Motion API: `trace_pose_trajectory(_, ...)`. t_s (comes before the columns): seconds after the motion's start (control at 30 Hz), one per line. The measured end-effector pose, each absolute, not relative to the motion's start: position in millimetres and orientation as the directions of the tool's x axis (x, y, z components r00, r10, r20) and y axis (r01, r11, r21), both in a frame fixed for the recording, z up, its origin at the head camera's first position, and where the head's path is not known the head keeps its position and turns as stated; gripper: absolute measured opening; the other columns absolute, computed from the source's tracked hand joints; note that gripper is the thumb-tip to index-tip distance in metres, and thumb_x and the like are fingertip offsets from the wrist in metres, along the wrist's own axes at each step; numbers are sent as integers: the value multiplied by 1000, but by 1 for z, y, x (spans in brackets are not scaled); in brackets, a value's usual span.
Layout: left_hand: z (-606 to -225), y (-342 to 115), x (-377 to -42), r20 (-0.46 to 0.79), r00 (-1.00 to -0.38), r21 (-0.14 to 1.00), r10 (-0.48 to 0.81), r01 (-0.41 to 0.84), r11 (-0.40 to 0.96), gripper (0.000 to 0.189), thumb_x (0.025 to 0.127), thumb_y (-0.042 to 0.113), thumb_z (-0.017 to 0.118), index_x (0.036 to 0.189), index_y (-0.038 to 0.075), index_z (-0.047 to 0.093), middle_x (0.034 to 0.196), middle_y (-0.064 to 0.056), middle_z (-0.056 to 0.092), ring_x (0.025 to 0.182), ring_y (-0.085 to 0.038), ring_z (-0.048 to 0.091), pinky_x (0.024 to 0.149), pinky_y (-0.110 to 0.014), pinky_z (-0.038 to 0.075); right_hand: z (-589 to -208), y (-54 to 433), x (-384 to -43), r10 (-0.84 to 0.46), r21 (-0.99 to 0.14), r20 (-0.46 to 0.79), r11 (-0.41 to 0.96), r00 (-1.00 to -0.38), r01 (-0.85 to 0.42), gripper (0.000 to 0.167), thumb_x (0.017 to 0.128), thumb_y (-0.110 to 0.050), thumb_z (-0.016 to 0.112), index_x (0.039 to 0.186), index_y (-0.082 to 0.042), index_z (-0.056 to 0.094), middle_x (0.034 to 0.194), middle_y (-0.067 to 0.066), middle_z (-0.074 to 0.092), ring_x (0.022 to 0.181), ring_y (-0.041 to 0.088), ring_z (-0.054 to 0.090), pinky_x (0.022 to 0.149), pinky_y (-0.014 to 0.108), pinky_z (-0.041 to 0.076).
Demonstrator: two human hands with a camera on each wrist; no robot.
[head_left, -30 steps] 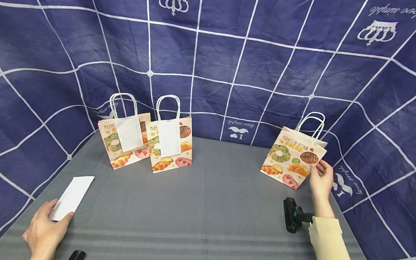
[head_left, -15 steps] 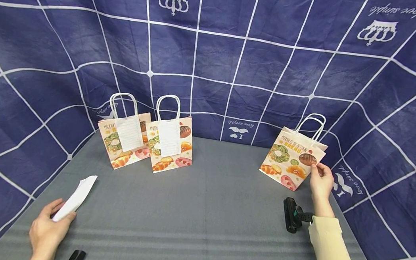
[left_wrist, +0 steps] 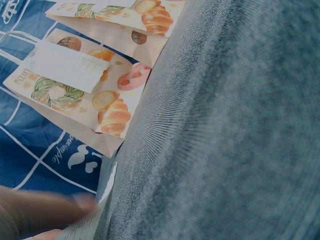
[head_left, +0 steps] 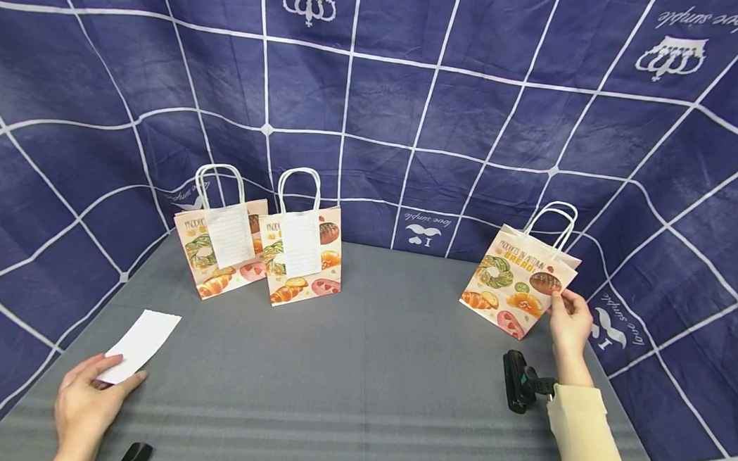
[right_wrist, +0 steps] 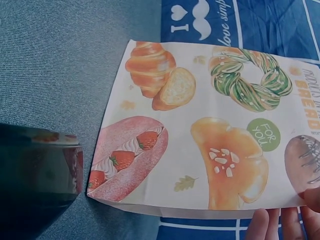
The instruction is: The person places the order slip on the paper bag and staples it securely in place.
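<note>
The left hand [head_left: 89, 397] held a slip [head_left: 143, 340] across its near end by the worktop's [head_left: 386, 358] left edge; it looked light, limp, easily creased, best taken by both edges. The right hand [head_left: 569, 327], arm outstretched, pinched the side of a probably light, crushable paper bag [head_left: 508, 278] near the far right corner.

left fingers [left_wrist: 47, 210] blurred (left wrist view); slip print [head_left: 300, 245] too small to read.

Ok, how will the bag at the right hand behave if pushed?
The bag is probably light: it looks like thin paper, though any contents are hidden. It may tip, being taller than deep. Its flat front suggests some stiffness.
</note>
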State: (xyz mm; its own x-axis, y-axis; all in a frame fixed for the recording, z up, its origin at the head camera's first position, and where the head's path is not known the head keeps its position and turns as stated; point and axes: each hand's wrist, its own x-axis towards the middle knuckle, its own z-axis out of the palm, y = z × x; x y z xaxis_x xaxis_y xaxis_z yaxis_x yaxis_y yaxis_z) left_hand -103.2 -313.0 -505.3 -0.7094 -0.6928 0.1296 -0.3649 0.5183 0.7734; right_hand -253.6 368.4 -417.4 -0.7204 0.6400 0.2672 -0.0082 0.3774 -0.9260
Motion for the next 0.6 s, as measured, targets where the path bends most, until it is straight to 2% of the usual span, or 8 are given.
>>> trace_pose_trajectory(0.07,-505,-314,-104,100,-696,782,-711,-387,489,53,73,33,80,116,4,65,111,7,60,94,-1,48,74,-20,30,-417,368,-253,642,-928,269,373,-718,-14,32,96,-16,52,117,8,56,96,7,59,74,1,53,63,11,47)
trace_pose_trajectory(0.13,-504,-316,-103,73,-681,793,-728,-404,457,54,78,41,74,118,5,64,86,25,60,76,9,44,67,-23,31,-417,367,-253,643,-929,269,370,-717,-17,32,96,-16,52,117,8,56,96,8,59,75,3,53,62,10,47)
trace_pose_trajectory(0.2,-504,-317,-103,60,-665,813,-744,-400,423,49,83,40,68,118,7,64,65,40,45,63,16,35,63,-24,31,-417,366,-252,642,-931,269,364,-718,-24,32,96,-16,52,117,8,56,95,6,59,75,3,53,62,9,46)
trace_pose_trajectory(0.27,-505,-318,-101,69,-656,833,-751,-376,405,43,86,34,65,120,6,64,55,45,36,62,19,37,63,-21,30,-417,365,-252,641,-933,266,358,-720,-27,33,96,-16,52,118,9,55,93,4,57,76,2,53,61,7,45)
trace_pose_trajectory(0.4,-505,-317,-100,94,-630,875,-771,-318,366,35,85,22,66,120,15,65,59,49,34,68,28,34,70,-12,27,-418,365,-251,641,-936,261,352,-722,-26,35,96,-17,52,119,10,54,94,5,57,76,3,53,60,6,44)
trace_pose_trajectory(0.47,-506,-316,-100,124,-616,875,-778,-302,379,36,83,17,67,119,13,65,64,47,36,70,25,34,72,-12,27,-417,364,-250,640,-937,258,348,-723,-26,35,97,-17,52,119,10,54,94,5,56,75,1,52,60,6,44)
trace_pose_trajectory(0.53,-505,-314,-100,148,-608,868,-780,-299,398,39,81,13,67,120,10,64,80,36,49,84,17,44,77,-12,28,-417,363,-249,638,-937,263,347,-724,-34,34,97,-16,52,119,10,54,92,3,56,73,0,52,60,6,45)
trace_pose_trajectory(0.6,-505,-314,-101,161,-609,855,-776,-307,418,45,81,10,66,125,5,58,103,11,57,101,-4,50,86,-19,31,-418,362,-248,635,-938,271,343,-723,-50,32,96,-15,52,117,10,54,89,-1,55,72,-2,52,60,7,45)
